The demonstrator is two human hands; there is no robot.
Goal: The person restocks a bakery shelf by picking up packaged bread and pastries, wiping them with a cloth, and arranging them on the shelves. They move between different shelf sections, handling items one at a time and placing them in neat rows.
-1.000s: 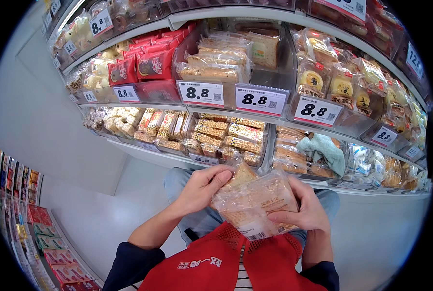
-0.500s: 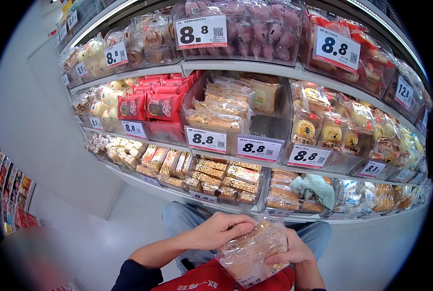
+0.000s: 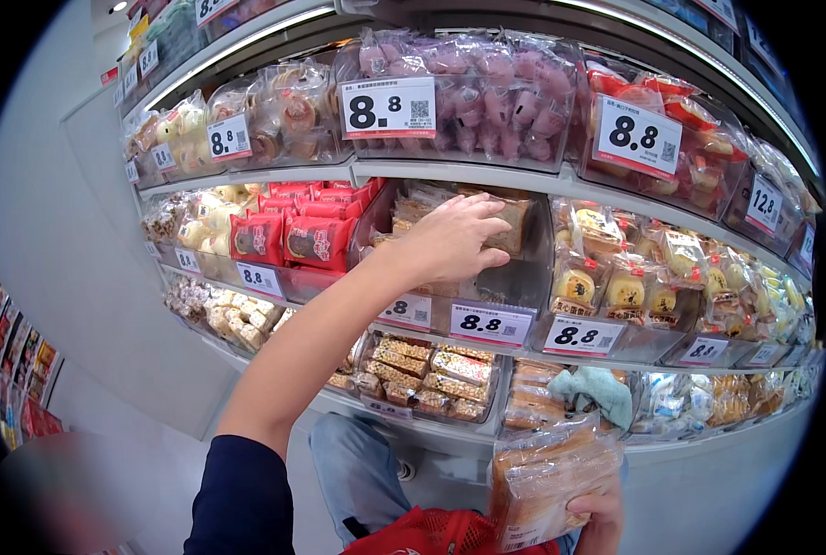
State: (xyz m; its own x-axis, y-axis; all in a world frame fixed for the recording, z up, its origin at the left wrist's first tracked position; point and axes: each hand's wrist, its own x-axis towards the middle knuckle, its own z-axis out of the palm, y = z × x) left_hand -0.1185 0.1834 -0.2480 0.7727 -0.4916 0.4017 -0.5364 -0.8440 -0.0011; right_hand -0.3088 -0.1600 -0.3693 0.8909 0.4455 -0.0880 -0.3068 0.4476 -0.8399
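Observation:
My left hand [image 3: 459,239] is stretched out over the middle shelf with its fingers spread and nothing seen in it. Under and behind it are clear-wrapped packs of sliced bread [image 3: 515,225] in a clear bin; my hand and forearm hide part of them. Whether my fingertips touch a pack I cannot tell. Low in front of my lap, my right hand [image 3: 600,509] grips clear-wrapped bread packs [image 3: 547,476] by their right side, the thumb across the front. The packs stand nearly upright, tilted a little.
Beside the bread bin lie red snack packs [image 3: 316,240] on the left and wrapped round cakes [image 3: 626,289] on the right. Purple packaged sweets [image 3: 468,92] fill the shelf above. On the lowest shelf are nut bars [image 3: 399,356] and a crumpled pale-green cloth [image 3: 593,393].
My left hand has let go of the bread packs and reached up and forward to the middle shelf. My right hand has shifted right with the packs, now held more upright.

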